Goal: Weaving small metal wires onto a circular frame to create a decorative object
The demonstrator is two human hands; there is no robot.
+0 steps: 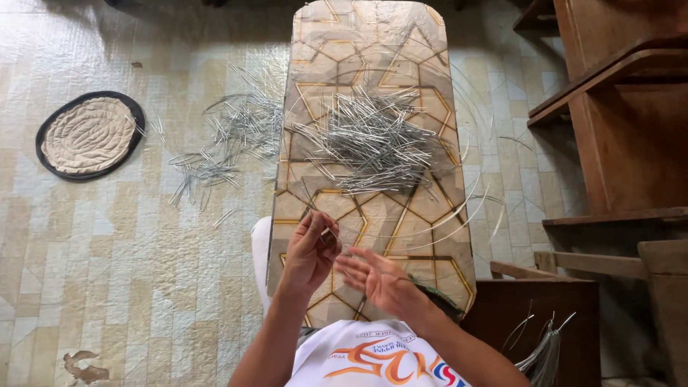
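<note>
Our left hand (309, 251) pinches a thin wire (331, 233), its direction unclear, over the patterned board (373, 215); our right hand (380, 281) spreads open, empty, near the wire pile (373, 140).

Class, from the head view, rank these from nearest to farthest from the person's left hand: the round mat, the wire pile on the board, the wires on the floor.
From the left hand:
1. Wire pile on the board, ahead.
2. Wires on the floor, ahead-left.
3. Round mat, far left.
</note>
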